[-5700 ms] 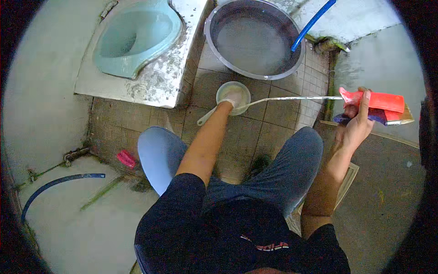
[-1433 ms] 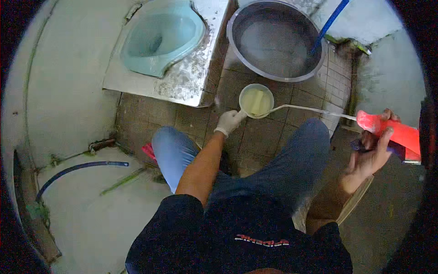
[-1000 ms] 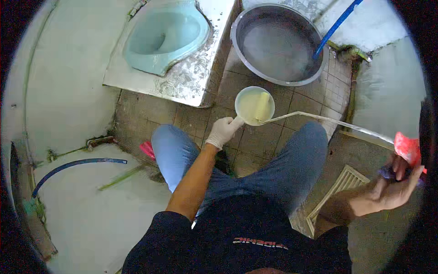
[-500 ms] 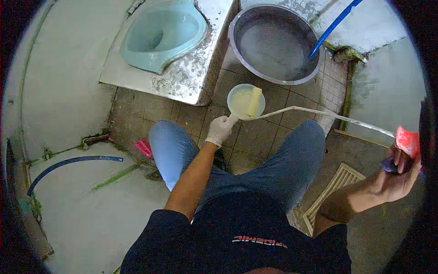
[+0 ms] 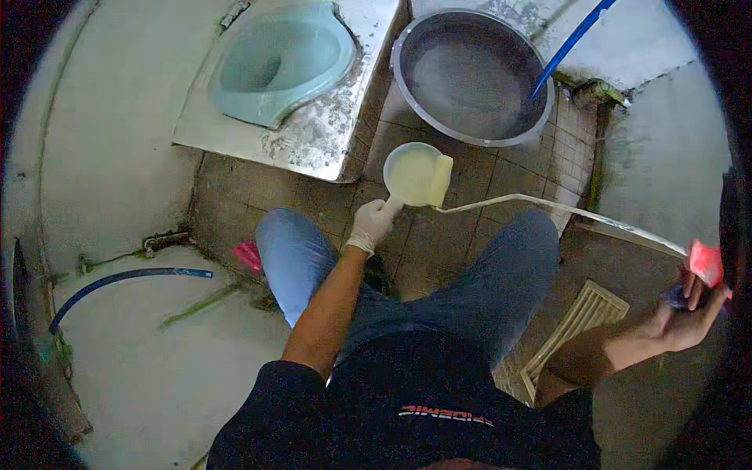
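Note:
My left hand (image 5: 370, 225), in a white glove, is closed round the handle of a pale water dipper (image 5: 394, 200). Light yellow paint (image 5: 409, 178) lies in the dipper, above the tiled floor between my knees. At the dipper's right side, a pale yellow paint roller (image 5: 442, 181) lies against the rim. Its long, bent metal rod (image 5: 576, 210) runs to a red handle (image 5: 706, 263) at far right. My bare right hand (image 5: 688, 323) is closed on that handle, its fingers partly in shadow. Something dark purple (image 5: 675, 296) shows beside the fingers, too dim to name.
A light blue squat toilet (image 5: 317, 66) is set in a raised, stained block at upper left. Beside it stands a grey tub (image 5: 403, 82) of water with a blue hose (image 5: 572, 48). A dark hose (image 5: 129, 278) sticks out at left. A slatted frame (image 5: 576, 333) lies right.
The roller has turned and shifted slightly at the dipper's right side. My right hand and the red handle have moved a little right and down. The dipper has edged left.

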`<state>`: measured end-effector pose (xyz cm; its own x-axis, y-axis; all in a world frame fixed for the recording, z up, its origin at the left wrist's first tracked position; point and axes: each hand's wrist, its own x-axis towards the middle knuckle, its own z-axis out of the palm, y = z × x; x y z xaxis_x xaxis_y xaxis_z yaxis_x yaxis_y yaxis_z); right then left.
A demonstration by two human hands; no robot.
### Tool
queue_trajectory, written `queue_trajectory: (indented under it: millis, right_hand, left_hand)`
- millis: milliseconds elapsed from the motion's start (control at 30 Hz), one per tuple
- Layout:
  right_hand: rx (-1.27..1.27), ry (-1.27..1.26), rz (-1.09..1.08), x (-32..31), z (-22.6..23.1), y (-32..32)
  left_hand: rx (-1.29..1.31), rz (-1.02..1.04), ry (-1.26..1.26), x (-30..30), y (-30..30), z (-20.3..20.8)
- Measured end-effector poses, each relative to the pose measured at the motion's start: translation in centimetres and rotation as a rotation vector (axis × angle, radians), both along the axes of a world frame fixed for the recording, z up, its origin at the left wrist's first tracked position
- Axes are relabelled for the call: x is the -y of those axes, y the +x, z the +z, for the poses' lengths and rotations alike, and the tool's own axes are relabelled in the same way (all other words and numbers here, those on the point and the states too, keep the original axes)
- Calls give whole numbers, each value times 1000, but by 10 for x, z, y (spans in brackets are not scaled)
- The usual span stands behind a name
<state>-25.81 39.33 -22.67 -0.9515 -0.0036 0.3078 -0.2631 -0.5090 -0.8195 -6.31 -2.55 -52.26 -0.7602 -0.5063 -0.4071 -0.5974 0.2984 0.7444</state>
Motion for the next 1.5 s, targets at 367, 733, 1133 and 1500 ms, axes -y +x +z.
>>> queue_trajectory:
  millis: [367,733,1133,1500]
  right_hand:
    - [-109,-75,-107,-27,19,0]
    - [-41,-70,-244,-59,30,-11]
    - [-209,-342,373,-9,6,-43]
    - [-100,-320,39,109,8,-80]
  left_hand:
    - [62,266,291,15,-1,59]
    - [-145,482,405,61,2,143]
    - [-254,626,198,232,-41,188]
    - [-79,491,-252,409,-89,154]
